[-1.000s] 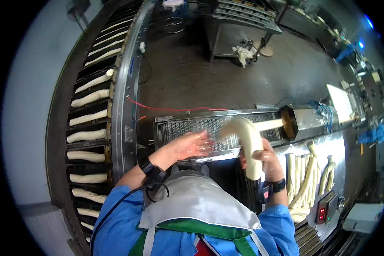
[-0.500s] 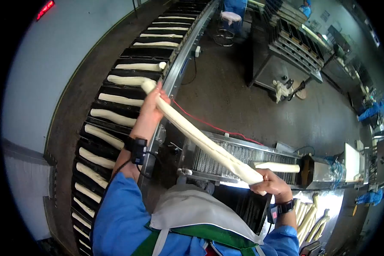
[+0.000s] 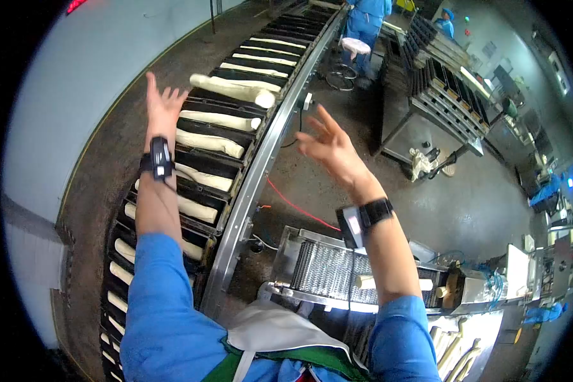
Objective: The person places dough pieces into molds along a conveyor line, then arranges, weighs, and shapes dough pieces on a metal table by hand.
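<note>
Both my hands are apart and empty over the line of black tins. My left hand (image 3: 163,105), fingers spread, is at the left ends of the tins. My right hand (image 3: 330,145) is open beyond the metal rail, its fingers apart. Between them a thick dough strip (image 3: 232,90) lies across the tins, its rounded end toward the rail, touching neither hand. Below it, another dough strip (image 3: 219,120) rests in its own tin. On the mesh conveyor (image 3: 325,266) a short dough piece (image 3: 366,281) is partly hidden by my right forearm.
The metal rail (image 3: 261,167) borders the tins. More dough strips (image 3: 455,350) are piled on a bright table at the lower right. A rack of tins (image 3: 449,95) stands at the upper right. A co-worker in blue (image 3: 365,25) is beside a round stool (image 3: 355,46).
The long dough strip left both hands and now lies over the tins. My right hand moved up and left from the conveyor; my left hand moved up and left. Both opened.
</note>
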The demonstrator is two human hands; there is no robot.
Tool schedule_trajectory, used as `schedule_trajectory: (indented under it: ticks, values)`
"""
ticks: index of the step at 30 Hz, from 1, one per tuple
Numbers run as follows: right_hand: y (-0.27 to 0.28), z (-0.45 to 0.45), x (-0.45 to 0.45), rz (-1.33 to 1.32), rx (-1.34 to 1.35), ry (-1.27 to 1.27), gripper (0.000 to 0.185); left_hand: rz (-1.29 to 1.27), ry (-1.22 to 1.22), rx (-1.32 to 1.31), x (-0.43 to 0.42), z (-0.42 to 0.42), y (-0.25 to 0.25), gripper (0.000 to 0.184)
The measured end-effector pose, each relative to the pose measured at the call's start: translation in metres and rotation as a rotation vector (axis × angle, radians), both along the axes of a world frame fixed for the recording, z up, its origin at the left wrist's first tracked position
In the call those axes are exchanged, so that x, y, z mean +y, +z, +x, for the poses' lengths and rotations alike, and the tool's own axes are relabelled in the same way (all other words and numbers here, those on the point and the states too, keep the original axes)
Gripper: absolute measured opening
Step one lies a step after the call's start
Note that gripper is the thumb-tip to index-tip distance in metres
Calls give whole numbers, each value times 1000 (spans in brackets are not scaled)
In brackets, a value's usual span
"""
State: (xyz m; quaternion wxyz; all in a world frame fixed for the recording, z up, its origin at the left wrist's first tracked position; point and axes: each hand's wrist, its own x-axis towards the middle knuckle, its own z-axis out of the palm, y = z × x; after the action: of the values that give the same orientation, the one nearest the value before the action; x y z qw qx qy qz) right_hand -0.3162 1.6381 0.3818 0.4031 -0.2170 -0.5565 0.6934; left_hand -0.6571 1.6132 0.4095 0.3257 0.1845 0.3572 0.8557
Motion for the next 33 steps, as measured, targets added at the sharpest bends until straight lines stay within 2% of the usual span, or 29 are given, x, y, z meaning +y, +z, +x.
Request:
schedule_trajectory:
  ticks: [3, 4, 5, 6, 7, 9, 11, 12, 13, 16, 19, 21, 22, 23, 25, 26, 27, 29, 31, 33]
  values:
    - [-65, 62, -17, 59, -419, -1, 76, -189, -136, 126, -26, -17, -59, 97]
    - [-92, 86, -32, -34, -468, -15, 70, -328, -193, 160, -34, -19, -82, 87]
    - [-124, 113, -48, 90, -664, -47, 64, -433, -214, 182, -38, -20, -115, 75]
    - [-164, 142, -66, 198, -871, -131, 60, -375, -174, 195, -57, -3, -152, 68]
    - [-178, 165, -92, 361, -1098, -143, 60, -675, -188, 505, -67, 25, -157, 71]
    - [-213, 201, -144, 558, -1330, -188, 55, -865, -273, 1064, -92, 58, -204, 77]
    - [-239, 217, -180, 312, -1343, -174, 51, -1065, -257, 1688, -108, 91, -212, 81]
    - [-247, 217, -195, 480, -1348, -246, 48, -1072, -216, 1752, -114, 107, -209, 83]
    - [-239, 211, -203, 604, -1308, -267, 54, -1076, -175, 1816, -118, 118, -204, 85]
    - [-223, 191, -210, 765, -1407, -175, 65, -1102, -200, 1807, -109, 115, -203, 84]
    - [-230, 176, -201, 687, -1471, -132, 43, -1071, -203, 1770, -109, 114, -194, 79]
    - [-221, 175, -206, 602, -1402, -259, 34, -932, -161, 1795, -110, 108, -197, 70]
    - [-219, 183, -209, 504, -1148, -388, 33, -766, -124, 1827, -116, 112, -189, 66]
    - [-217, 201, -212, 425, -894, -530, 32, -772, -30, 1869, -119, 113, -194, 65]
    - [-165, 245, -234, -303, -452, -619, 29, -648, -107, 1812, -122, 109, -198, 67]
    - [-164, 270, -247, -385, -137, -854, 25, -737, -67, 1823, -119, 101, -212, 67]
    - [-167, 295, -263, -432, 196, -1069, 22, -788, -85, 1841, -117, 100, -214, 65]
    - [-180, 352, -306, -424, 548, -1352, 30, -724, -58, 1929, -118, 97, -217, 65]
    - [-216, 398, -350, -352, 880, -1677, 29, -697, -20, 1974, -108, 76, -240, 66]
    - [-239, 418, -404, -312, 1024, -1883, 28, -846, -13, 1960, -103, 73, -246, 68]
